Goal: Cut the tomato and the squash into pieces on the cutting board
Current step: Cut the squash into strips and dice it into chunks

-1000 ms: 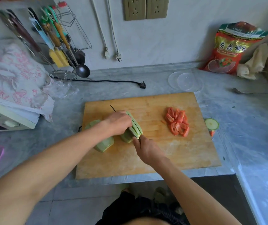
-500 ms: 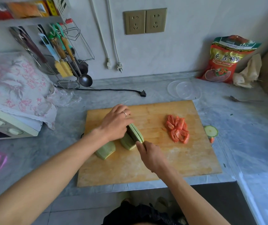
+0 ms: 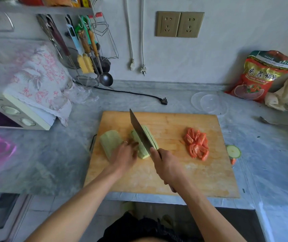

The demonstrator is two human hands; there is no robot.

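Note:
On the wooden cutting board (image 3: 183,173) lie pale green squash pieces: one half (image 3: 109,141) at the left and a split half (image 3: 150,135) in the middle. Red tomato pieces (image 3: 197,146) sit in a pile on the board's right. My right hand (image 3: 167,167) grips the handle of a cleaver (image 3: 139,131), whose blade stands in the cut of the middle squash piece. My left hand (image 3: 125,155) lies between the two squash pieces, blurred, its fingertips at the middle piece's near end.
A round squash slice (image 3: 233,151) and a tomato scrap lie on the counter right of the board. Clear plastic lids (image 3: 209,103), a spoon (image 3: 272,122), a red bag (image 3: 260,75), a black plug (image 3: 164,101), hanging utensils (image 3: 87,55) and a cloth-covered oven (image 3: 26,95) surround the board.
My left hand has come off the top of the middle squash piece and pulled back toward me. The cleaver blade, hidden before, now shows along the cut.

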